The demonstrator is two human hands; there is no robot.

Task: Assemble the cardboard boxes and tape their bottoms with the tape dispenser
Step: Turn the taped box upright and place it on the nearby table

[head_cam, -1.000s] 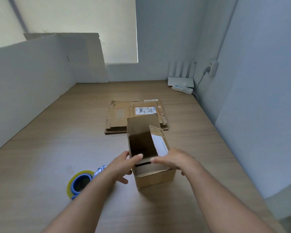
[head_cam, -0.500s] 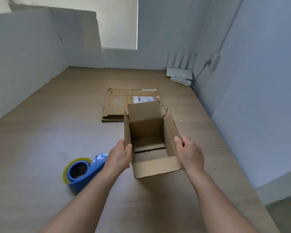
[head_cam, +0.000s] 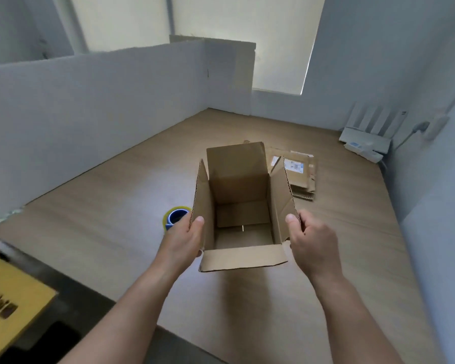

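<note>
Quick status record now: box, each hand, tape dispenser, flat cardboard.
box: upright, top flaps open, bottom flaps folded in, sliver of light at seam
left hand: grips box's left flap
right hand: grips box's right flap
tape dispenser: on table, left of box, partly behind left hand
flat cardboard: stacked on table beyond box, rightward

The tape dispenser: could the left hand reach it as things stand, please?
Probably yes. The tape dispenser lies on the table right beside the left hand, with nothing between them; but that hand grips the left flap of the cardboard box and would have to let go first.
</note>
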